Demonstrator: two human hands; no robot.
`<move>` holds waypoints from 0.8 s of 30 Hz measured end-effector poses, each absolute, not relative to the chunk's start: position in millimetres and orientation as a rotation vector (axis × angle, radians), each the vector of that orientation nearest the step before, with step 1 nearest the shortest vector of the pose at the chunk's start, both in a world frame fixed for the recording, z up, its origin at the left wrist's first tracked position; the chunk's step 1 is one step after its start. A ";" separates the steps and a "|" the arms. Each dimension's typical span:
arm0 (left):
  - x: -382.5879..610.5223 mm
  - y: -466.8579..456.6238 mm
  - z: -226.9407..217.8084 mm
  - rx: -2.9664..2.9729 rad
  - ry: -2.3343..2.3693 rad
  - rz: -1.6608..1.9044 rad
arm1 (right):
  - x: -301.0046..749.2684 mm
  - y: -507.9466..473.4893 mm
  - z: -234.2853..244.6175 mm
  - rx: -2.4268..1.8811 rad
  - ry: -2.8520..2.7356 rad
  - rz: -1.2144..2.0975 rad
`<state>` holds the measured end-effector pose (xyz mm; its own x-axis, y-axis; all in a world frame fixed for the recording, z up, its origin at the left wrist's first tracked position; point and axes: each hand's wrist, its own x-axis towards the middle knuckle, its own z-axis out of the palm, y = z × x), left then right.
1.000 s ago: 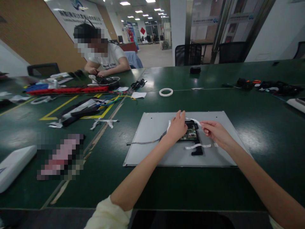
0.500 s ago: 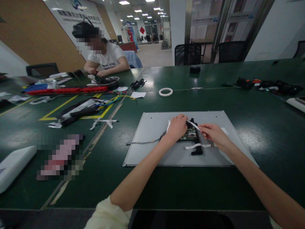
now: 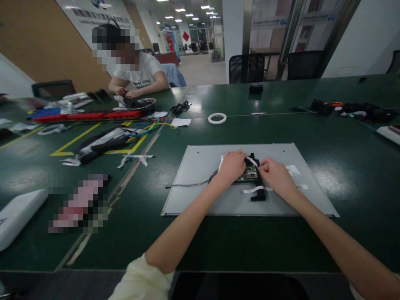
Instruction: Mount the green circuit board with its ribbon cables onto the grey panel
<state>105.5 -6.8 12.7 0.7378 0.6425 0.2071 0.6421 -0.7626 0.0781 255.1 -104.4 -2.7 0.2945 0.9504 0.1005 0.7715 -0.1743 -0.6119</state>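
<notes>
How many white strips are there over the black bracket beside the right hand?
2. One strip runs between the left hand and right hand, over the bracket near its far end; another strip crosses its nearer part. The hands may hide more.

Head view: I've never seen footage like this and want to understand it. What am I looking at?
There is no machine here: one person works bare-handed, filmed by a camera worn on the head. On the green table lies a grey panel, with a circuit board and a black bracket on it. The right hand pinches a white strip. The left hand hides part of the board, near the strip's other end; whether it grips anything is unclear. Beyond the panel lies a white ring; another person sits at the far side.
</notes>
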 end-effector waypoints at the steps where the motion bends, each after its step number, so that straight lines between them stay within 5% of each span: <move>1: 105.5 -6.7 12.5 2.931 1.076 0.355 | 253.2 -105.4 -1.9 -2.072 -1.592 0.330; 12: 105.6 -7.6 9.9 2.933 1.084 0.345 | 245.9 -112.1 9.4 -2.353 -1.867 -0.006; 24: 104.1 -12.2 13.3 2.882 1.129 0.290 | 297.4 -116.9 7.7 -1.913 -1.718 0.588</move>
